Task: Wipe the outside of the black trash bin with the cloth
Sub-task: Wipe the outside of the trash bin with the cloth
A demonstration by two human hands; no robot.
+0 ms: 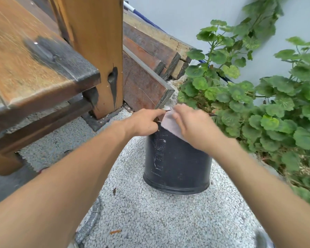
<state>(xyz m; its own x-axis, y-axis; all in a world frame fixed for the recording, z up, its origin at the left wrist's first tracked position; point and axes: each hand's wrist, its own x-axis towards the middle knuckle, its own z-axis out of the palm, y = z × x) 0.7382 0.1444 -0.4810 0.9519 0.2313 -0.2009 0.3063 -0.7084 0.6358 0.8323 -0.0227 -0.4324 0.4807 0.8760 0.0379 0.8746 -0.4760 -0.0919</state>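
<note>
At the bin's (175, 163) rim, left hand (143, 122) pinches it; right hand (193, 126) presses the limp cloth (170, 125) flat; bin likely light, tippy.

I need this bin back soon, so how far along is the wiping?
Early, it seems. Nothing looks finished: the black trash bin has pale marks down its near side. In hand: the right hand presses the pink cloth at the top edge while the left hand grips the rim. Left: the near side and base; the far side is hidden.
</note>
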